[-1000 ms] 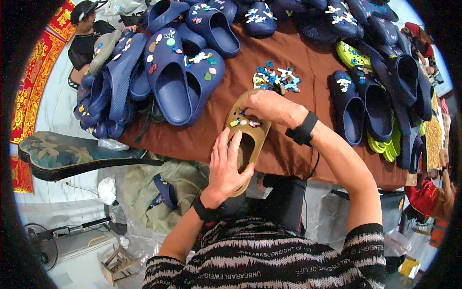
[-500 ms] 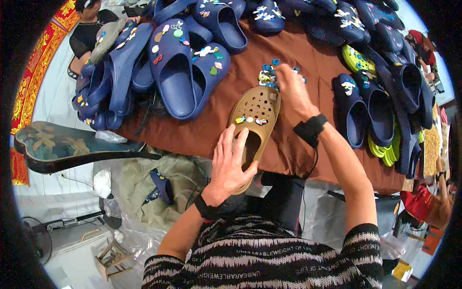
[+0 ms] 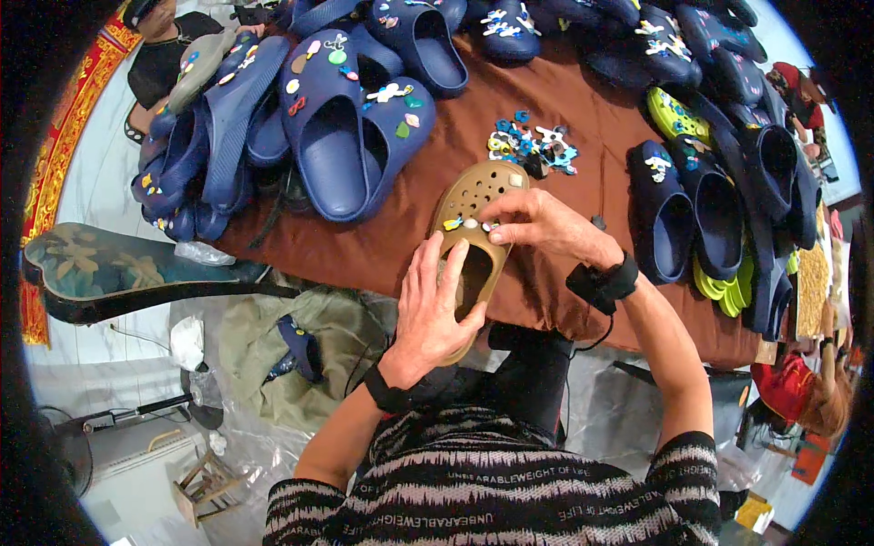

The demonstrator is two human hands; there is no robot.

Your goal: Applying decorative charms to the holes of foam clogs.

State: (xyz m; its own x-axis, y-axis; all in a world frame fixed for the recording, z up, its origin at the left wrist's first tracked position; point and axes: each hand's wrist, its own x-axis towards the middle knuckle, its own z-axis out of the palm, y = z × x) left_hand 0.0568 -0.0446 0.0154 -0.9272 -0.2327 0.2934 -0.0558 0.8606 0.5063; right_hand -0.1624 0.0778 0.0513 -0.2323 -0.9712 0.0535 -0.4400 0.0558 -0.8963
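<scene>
A tan clog (image 3: 474,194) with round holes in its upper lies on the table's near part, toe pointing away from me. My left hand (image 3: 428,300) grips it around the open heel end, fingers over the edge of the upper. Small colourful charms (image 3: 454,224) sit in a row across its instep. At the right end of that row, the thumb and forefinger of my right hand (image 3: 546,227) close around a small shoe charm; the fingers partly cover it. Just beyond the toe is a loose pile of blue, white, black and yellow charms (image 3: 533,146).
A brown cloth (image 3: 583,218) covers the table. Large navy clogs (image 3: 332,155) with charms stand at left and back; more navy clogs (image 3: 669,218) and a lime-green clog (image 3: 675,116) are at right. A dark, leaf-patterned seat (image 3: 127,268) juts in at left. Other people are at the far edges.
My right hand has come back from the charm pile to the clog's instep, uncovering the pile. My left hand keeps its hold on the clog.
</scene>
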